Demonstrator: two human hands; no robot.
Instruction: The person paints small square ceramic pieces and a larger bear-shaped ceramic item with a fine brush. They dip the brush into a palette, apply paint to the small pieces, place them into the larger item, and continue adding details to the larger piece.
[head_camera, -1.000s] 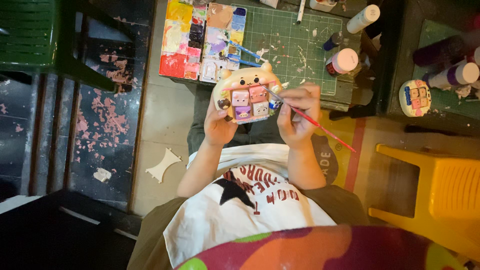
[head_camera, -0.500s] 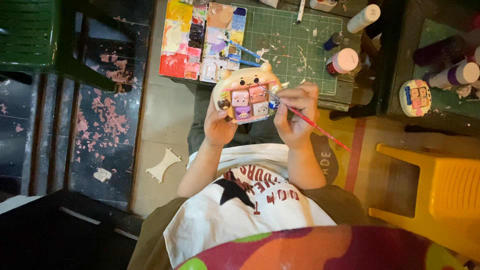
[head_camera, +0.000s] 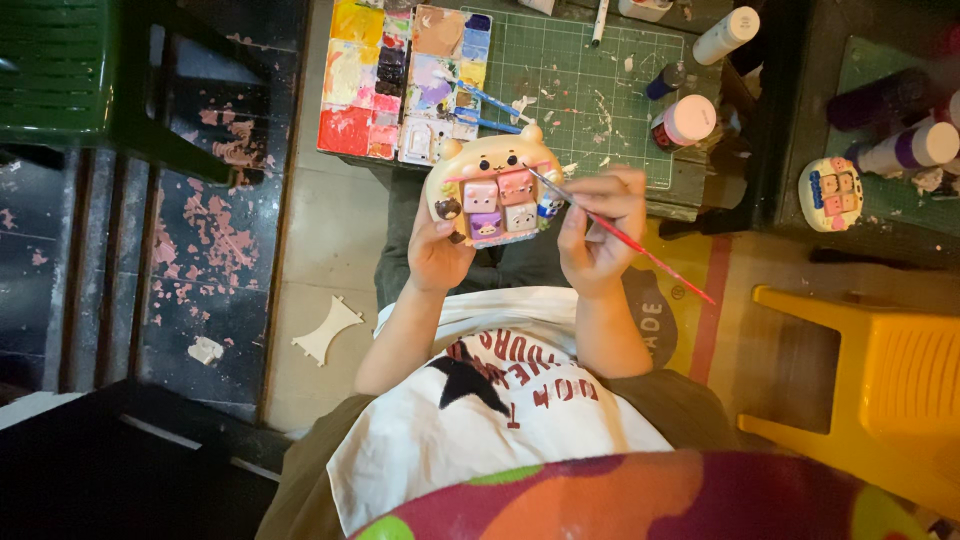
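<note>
My left hand grips a cream bear-shaped figurine from below and holds it up over my lap. Its front carries several small square faces in pink, purple and white. My right hand pinches a thin red-handled paintbrush. The brush tip touches the figurine's right side, and the handle slants down to the right.
A paint-smeared palette with blue brushes lies on a green cutting mat on the low table ahead. Paint bottles stand at the mat's right. A second painted figurine sits far right. A yellow stool is at the right and a green stool at the left.
</note>
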